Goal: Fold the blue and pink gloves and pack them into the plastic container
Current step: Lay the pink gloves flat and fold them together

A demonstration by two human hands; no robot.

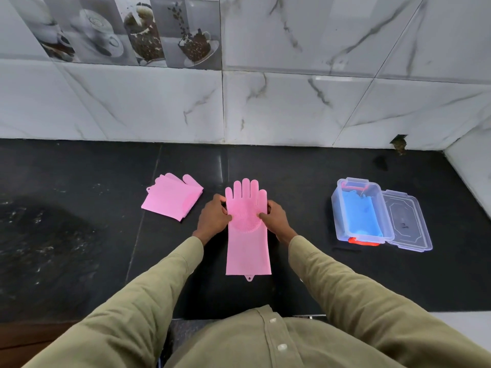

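Note:
A pink glove [247, 251] lies flat and unfolded on the black counter in front of me, fingers pointing away, bristled palm up. My left hand [214, 217] grips its left edge at the palm. My right hand [276, 219] grips its right edge, thumb on the bristles. A second pink glove [170, 199] lies folded to the left, untouched. To the right stands the clear plastic container [335, 208] with blue gloves [362, 216] inside it.
The container's clear lid [409, 224] lies flat just right of it. A marble-tiled wall rises behind the black counter [79, 235]. A side wall closes the far right. The counter's front edge is near my body.

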